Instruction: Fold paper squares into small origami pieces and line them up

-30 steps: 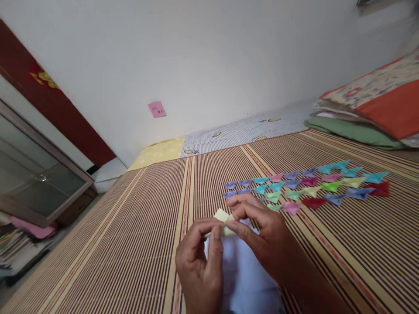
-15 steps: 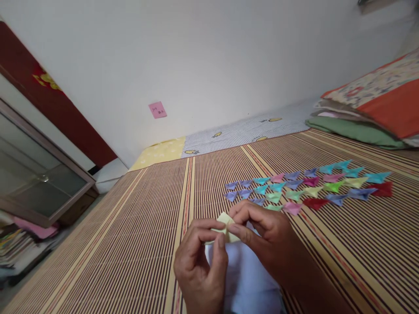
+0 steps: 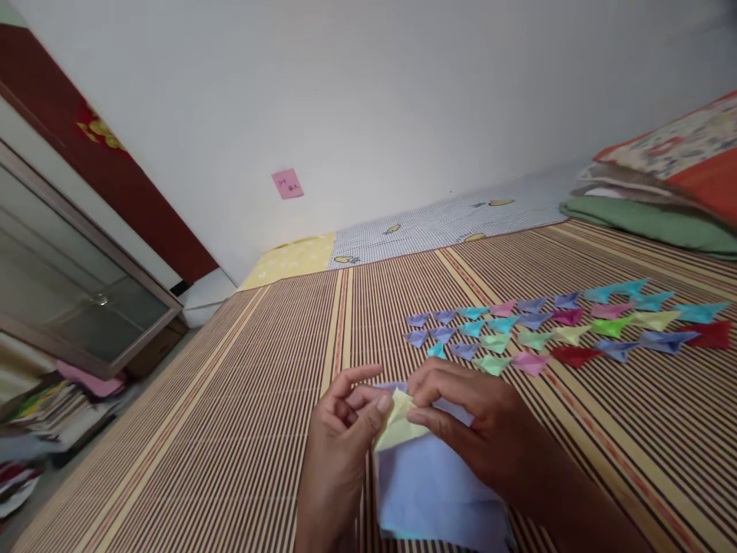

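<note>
Between my two hands is a small piece of pale yellow folded paper (image 3: 401, 427). My left hand (image 3: 348, 422) pinches its left side with the thumb and a bent finger, while the index finger sticks out above. On the other side, the thumb and fingertips of my right hand (image 3: 469, 403) close on the paper's upper right corner. Directly below lies a stack of lavender paper sheets (image 3: 437, 488) on the striped mat. Beyond my right hand, folded paper shapes in many colours, such as a red one (image 3: 574, 355), stand in rows.
A striped bamboo mat (image 3: 276, 399) covers the bed. Folded bedding (image 3: 650, 219) is piled at the right, against the white wall. A pink note (image 3: 287, 183) is stuck on the wall. At the left stand a glass-doored cabinet (image 3: 97, 296) and a pile of books (image 3: 54, 407).
The yellow paper has turned and shows a broader face. My left index finger has lifted off it. The view has shifted slightly, showing more of the lavender stack.
</note>
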`<state>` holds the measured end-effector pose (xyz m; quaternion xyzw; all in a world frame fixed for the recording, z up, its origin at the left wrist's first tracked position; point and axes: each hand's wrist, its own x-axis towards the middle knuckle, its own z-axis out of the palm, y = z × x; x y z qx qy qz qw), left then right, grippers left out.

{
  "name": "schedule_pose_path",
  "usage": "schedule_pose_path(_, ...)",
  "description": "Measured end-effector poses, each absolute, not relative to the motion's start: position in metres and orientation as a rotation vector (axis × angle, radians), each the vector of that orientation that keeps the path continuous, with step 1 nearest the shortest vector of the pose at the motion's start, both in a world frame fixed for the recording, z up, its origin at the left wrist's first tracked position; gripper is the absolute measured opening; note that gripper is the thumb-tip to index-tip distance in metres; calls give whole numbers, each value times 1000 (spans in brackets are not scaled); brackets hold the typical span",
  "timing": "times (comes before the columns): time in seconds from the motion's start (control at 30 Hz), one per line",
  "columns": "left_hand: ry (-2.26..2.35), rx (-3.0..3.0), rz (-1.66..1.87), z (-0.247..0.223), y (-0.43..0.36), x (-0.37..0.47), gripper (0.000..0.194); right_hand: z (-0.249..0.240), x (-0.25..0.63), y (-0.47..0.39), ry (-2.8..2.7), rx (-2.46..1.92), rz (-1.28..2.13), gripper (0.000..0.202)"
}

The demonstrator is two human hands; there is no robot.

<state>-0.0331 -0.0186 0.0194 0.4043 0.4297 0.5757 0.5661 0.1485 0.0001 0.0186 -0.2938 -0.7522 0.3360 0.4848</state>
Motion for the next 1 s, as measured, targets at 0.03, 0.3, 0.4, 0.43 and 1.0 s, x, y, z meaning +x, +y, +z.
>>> schedule_pose_path(0.03, 1002, 952, 1338, 19, -18, -33, 25, 18, 148, 0, -1840, -719, 820, 18)
schedule_pose_path(0.3, 1037, 953, 1344, 18, -17, -28, 15, 14, 145, 0, -1900, -762, 739, 20)
schedule_pose_path(0.4, 1041, 950, 1364, 18, -18, -25, 14, 15, 145, 0, -1910, -795, 732, 21)
schedule_pose_path(0.43, 1042, 957, 1362, 19, -19, -25, 14, 15, 145, 0, -1909, -810, 733, 21)
schedule_pose_path(1.0, 1092, 1094, 1292, 27, -24, -22, 12, 17, 144, -1, -1835, -918, 739, 21)
